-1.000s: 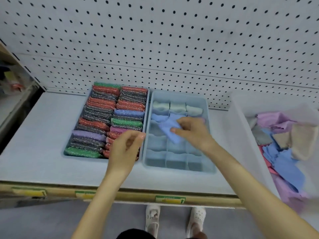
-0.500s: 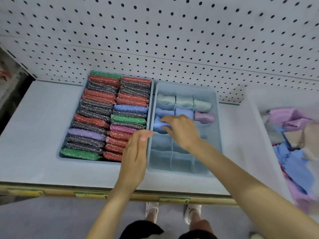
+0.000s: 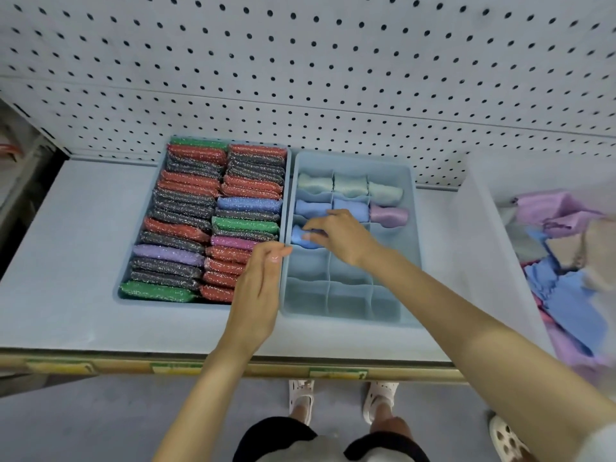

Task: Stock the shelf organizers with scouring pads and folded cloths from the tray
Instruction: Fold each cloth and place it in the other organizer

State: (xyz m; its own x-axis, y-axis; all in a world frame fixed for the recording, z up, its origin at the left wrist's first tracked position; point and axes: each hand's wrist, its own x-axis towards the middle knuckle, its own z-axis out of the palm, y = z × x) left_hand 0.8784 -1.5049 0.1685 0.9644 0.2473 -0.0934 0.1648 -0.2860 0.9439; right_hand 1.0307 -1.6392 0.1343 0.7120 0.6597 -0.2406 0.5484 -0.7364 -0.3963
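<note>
Head camera: I see the right hand (image 3: 340,236) pinching a rolled blue cloth (image 3: 299,235) into the divided organizer's (image 3: 346,299) third-row left cell. The left hand (image 3: 258,288) lies straight-fingered against that organizer's left rim (holding nothing). Left of it, scouring pads (image 3: 186,228) pack the bin (image 3: 150,304). Right of it stands the tray (image 3: 473,255) of loose cloths (image 3: 573,305).

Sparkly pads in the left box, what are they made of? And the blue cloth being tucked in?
Scouring pads: probably glittery metallic thread woven over soft filling; they sparkle and look puffy. Blue cloth, pinched by the right hand: soft matte fabric, maybe microfibre; it bunches and folds.
</note>
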